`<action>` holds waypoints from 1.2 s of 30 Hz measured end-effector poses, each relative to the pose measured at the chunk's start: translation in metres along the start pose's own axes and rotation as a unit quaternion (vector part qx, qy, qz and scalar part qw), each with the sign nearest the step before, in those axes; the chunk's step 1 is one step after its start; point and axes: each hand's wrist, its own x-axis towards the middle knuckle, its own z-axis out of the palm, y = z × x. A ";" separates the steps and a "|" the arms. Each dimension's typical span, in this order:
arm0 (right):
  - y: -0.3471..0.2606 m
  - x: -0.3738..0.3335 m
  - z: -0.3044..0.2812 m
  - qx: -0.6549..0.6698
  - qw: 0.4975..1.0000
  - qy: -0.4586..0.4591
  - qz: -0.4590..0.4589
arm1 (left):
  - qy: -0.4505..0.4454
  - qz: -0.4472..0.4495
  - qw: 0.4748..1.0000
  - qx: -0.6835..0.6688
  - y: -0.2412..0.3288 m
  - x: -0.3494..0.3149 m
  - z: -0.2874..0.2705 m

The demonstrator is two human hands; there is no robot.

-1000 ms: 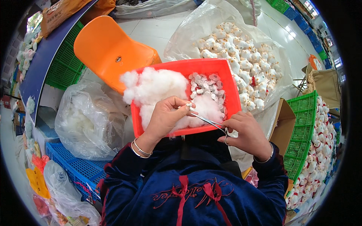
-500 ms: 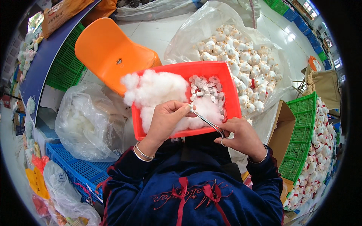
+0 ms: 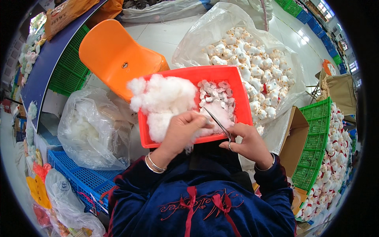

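Note:
In my right hand (image 3: pixel 248 143) is a pair of metal forceps (image 3: pixel 219 125) with finger loops, its fingers closed round the handles. The tips point up and left over white fluff in the red tray (image 3: pixel 244 93). My left hand (image 3: pixel 182 132) is pinched over the tray's near edge. Between its thumb and fingers is a small white piece, mostly hidden. White stuffing (image 3: pixel 167 94) fills the tray's left part and spills over its far-left rim. Small whitish fabric pieces (image 3: pixel 216 93), a few with red, lie in its right part.
Beyond the tray, a clear plastic bag (image 3: pixel 193 43) holds many small white plush pieces (image 3: pixel 256 71). An orange chair (image 3: pixel 114 55) stands far left, above a bag of stuffing (image 3: pixel 92 130) and a blue crate (image 3: pixel 89 177). At right are a cardboard box (image 3: pixel 295 136) and a green crate (image 3: pixel 316 142).
The forceps' tips have come away from my left fingertips and now point more steeply up over the fluff. My left hand has shifted slightly right and nearer to me.

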 end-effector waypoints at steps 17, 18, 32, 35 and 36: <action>0.010 -0.008 0.009 -0.029 1.000 0.010 -0.006 | 0.023 0.142 0.988 -0.055 -0.002 0.008 -0.005; 0.009 -0.008 0.010 -0.025 1.000 0.010 -0.006 | 0.029 0.139 0.988 -0.057 -0.003 0.008 -0.003; 0.006 -0.007 0.016 0.018 1.000 0.005 -0.007 | 0.061 0.134 0.984 -0.101 -0.009 0.005 0.006; 0.006 -0.005 0.017 0.025 1.000 0.000 0.000 | 0.055 0.167 0.982 -0.067 -0.007 0.004 0.007; 0.006 -0.004 0.016 -0.017 1.000 0.013 -0.023 | 0.056 0.175 0.981 -0.058 -0.006 0.003 0.005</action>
